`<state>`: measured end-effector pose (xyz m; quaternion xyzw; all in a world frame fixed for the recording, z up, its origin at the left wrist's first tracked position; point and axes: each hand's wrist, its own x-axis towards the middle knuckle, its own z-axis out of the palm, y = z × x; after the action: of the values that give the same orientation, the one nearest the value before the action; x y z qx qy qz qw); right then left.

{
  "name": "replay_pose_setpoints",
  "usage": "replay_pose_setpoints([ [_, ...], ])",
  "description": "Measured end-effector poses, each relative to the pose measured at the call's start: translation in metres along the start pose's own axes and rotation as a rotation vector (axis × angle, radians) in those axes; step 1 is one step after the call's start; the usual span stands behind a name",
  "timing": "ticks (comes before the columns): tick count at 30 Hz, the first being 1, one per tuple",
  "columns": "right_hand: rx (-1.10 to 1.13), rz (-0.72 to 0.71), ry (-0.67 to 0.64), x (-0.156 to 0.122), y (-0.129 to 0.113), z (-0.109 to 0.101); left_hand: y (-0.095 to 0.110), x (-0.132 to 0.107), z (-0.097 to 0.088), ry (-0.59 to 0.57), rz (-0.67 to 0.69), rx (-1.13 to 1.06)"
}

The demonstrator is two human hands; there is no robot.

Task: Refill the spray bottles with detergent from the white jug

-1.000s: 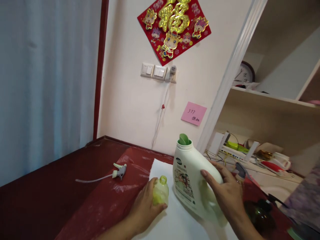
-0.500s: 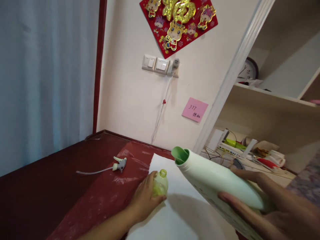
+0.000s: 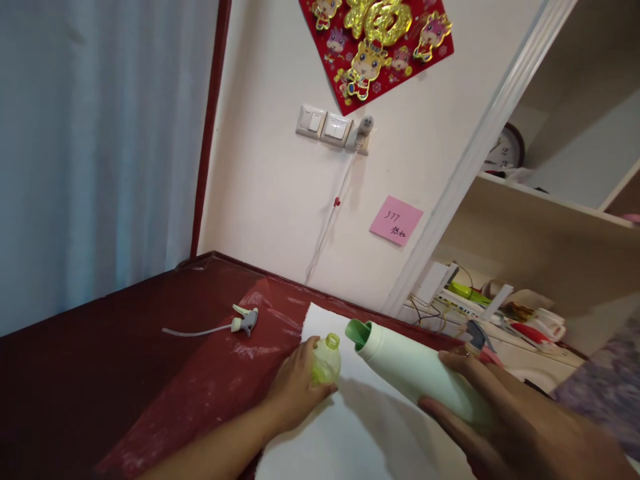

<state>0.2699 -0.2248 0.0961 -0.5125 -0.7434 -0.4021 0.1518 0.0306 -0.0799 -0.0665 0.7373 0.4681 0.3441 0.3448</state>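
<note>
Hands, left (image 3: pixel 293 390) on one small bottle (image 3: pixel 326 359), right (image 3: pixel 505 417) tilting one jug (image 3: pixel 415 370)

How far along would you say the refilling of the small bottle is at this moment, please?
Done: the spray head lies off on the red cover, leaving the small yellow-green bottle open and upright in the left hand. In hand: the right hand tips the white jug, its green spout beside the bottle's mouth. Left: no liquid is visibly flowing; the spray head is not refitted.
</note>
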Motion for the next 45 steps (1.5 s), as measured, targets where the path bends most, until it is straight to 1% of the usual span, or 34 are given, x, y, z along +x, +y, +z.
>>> replay_pose_setpoints([
  [5,-0.022,-0.033,0.036,0.011,-0.013,0.002,0.003,-0.002,-0.002,-0.008,0.003,0.007],
  [10,-0.074,-0.073,-0.011,0.016,-0.022,0.007,0.005,-0.002,-0.004,-0.016,-0.011,0.017],
  [16,-0.088,-0.096,-0.032,0.019,-0.021,0.01,0.002,0.0,-0.002,-0.016,-0.011,0.021],
  [20,-0.093,-0.099,-0.088,0.019,-0.022,0.012,0.0,0.001,-0.001,-0.015,-0.005,0.021],
  [30,-0.11,-0.131,-0.065,0.019,-0.023,0.019,-0.003,0.001,0.001,-0.008,0.002,0.032],
  [35,-0.098,-0.127,-0.089,0.019,-0.022,0.018,-0.005,0.002,0.002,-0.002,0.007,0.034],
  [42,-0.092,-0.127,-0.086,0.017,-0.019,0.02,-0.007,0.003,0.003,0.002,0.015,0.031],
  [45,-0.083,-0.115,-0.112,0.015,-0.017,0.019,-0.006,0.002,0.003,0.003,0.011,0.029],
])
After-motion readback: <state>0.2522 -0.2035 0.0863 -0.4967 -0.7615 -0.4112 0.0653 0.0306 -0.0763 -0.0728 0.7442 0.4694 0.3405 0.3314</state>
